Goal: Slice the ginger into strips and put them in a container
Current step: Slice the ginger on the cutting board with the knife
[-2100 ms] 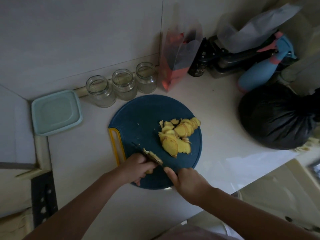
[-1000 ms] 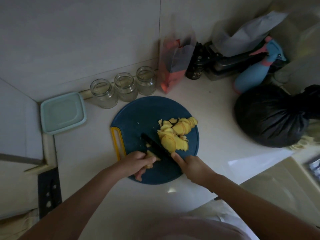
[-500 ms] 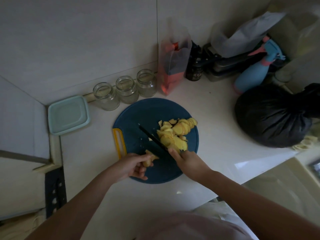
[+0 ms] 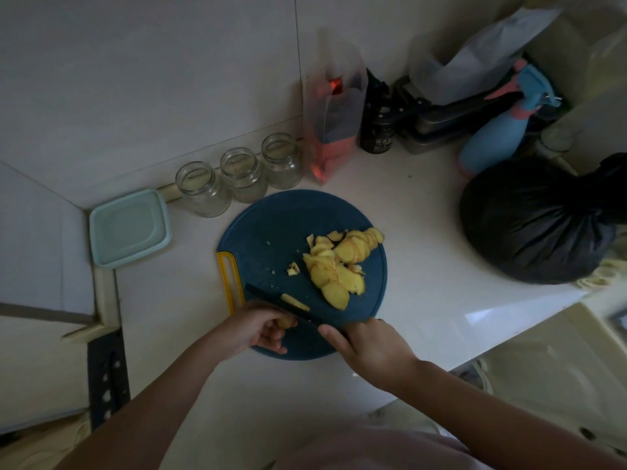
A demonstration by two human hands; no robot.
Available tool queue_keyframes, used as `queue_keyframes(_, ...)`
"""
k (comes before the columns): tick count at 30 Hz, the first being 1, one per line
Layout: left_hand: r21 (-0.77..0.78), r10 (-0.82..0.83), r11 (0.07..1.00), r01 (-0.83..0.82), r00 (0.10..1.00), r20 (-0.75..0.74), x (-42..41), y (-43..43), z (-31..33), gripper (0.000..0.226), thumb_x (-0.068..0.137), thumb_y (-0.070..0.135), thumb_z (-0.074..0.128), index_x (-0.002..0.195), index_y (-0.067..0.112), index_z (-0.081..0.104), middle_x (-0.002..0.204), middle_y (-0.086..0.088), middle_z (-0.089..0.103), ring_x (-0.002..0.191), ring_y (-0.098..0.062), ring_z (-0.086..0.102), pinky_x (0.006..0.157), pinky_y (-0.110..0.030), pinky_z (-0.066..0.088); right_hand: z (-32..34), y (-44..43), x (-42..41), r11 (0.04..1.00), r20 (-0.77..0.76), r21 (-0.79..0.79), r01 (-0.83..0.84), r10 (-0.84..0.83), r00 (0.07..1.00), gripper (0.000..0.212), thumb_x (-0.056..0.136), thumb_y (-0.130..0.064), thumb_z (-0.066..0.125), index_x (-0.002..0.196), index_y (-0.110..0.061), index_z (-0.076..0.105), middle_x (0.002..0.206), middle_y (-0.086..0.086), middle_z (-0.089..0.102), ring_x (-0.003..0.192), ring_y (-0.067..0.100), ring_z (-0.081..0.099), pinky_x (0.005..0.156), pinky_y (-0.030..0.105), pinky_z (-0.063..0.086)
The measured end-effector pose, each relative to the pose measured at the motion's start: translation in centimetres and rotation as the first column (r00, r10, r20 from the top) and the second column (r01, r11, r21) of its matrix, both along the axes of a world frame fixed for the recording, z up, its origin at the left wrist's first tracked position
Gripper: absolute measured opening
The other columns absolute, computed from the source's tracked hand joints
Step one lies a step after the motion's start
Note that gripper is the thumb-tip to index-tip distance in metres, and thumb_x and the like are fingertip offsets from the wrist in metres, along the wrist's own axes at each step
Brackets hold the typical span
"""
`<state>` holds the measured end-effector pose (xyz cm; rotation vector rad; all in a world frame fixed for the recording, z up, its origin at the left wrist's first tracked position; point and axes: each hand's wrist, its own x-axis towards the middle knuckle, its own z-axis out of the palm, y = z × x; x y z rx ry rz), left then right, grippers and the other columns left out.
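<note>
Ginger piece [image 4: 286, 322] pinched in left hand [image 4: 252, 329], knife [image 4: 278, 303] just beside.

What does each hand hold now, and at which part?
The left hand holds a ginger piece, wrapped around most of it; the right hand grips the knife by its handle.

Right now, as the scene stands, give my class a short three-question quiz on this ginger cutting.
1. True or false: the right hand grips the knife while the left hand holds a ginger piece.
2. How many glass jars stand behind the cutting board?
3. The pile of ginger slices lies: A in a glass jar, B on the cutting board, C in the left hand.
Key: 1 true; 2 three; 3 B.
</note>
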<state>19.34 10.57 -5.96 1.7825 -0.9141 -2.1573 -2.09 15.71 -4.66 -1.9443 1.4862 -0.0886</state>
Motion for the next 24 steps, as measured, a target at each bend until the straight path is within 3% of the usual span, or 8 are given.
queue_keyframes(6, -0.015, -0.025, 1.0, 0.024, 0.999, -0.022, 0.2, -0.2, 0.0, 0.018, 0.092, 0.008, 0.054, 0.09, -0.006, 0.065, 0.051, -0.009, 0.053, 0.046, -0.019, 0.056, 0.06, -0.035, 0.058, -0.3, 0.2, 0.3, 0.996, 0.047, 0.068, 0.053, -0.056, 0.997, 0.077, 0.08, -0.074, 0.007, 0.062, -0.01, 0.046, 0.054, 0.0, 0.044, 0.053, 0.015, 0.044, 0.063, 0.038, 0.045)
queue_keyframes(15, -0.009, -0.073, 0.997, 0.072, 0.996, -0.044, 0.5, -0.5, 0.2, 0.015, 0.091, 0.006, 0.055, 0.091, -0.007, 0.063, 0.053, -0.01, 0.055, 0.048, -0.021, 0.059, 0.062, -0.035, 0.058, -1.4, 0.7, 0.4, 0.997, -0.019, 0.02, 0.077, -0.076, 0.997, 0.106, 0.065, -0.086, -0.021, 0.074, -0.015, 0.058, 0.069, 0.004, 0.062, 0.067, 0.021, 0.06, 0.069, 0.039, 0.051)
queue_keyframes(20, -0.026, -0.106, 0.994, 0.105, 0.994, -0.04, 0.7, -0.6, 0.2, 0.017, 0.091, 0.012, 0.057, 0.087, -0.003, 0.064, 0.056, -0.009, 0.056, 0.051, -0.022, 0.06, 0.062, -0.035, 0.058, -0.7, 0.6, 0.8, 0.983, -0.021, 0.138, 0.122, -0.121, 0.992, 0.088, 0.072, -0.081, -0.002, 0.062, -0.009, 0.048, 0.064, 0.013, 0.059, 0.061, 0.025, 0.057, 0.069, 0.041, 0.05)
queue_keyframes(24, -0.035, -0.12, 0.992, 0.119, 0.992, -0.035, 0.7, -0.7, 0.0, 0.018, 0.092, 0.012, 0.056, 0.09, -0.004, 0.064, 0.056, -0.008, 0.055, 0.051, -0.022, 0.06, 0.065, -0.037, 0.058, 0.2, 0.3, 1.3, 0.98, -0.07, 0.162, 0.117, -0.107, 0.992, 0.071, 0.081, -0.072, 0.008, 0.058, -0.014, 0.041, 0.06, 0.008, 0.051, 0.062, 0.023, 0.053, 0.07, 0.038, 0.05)
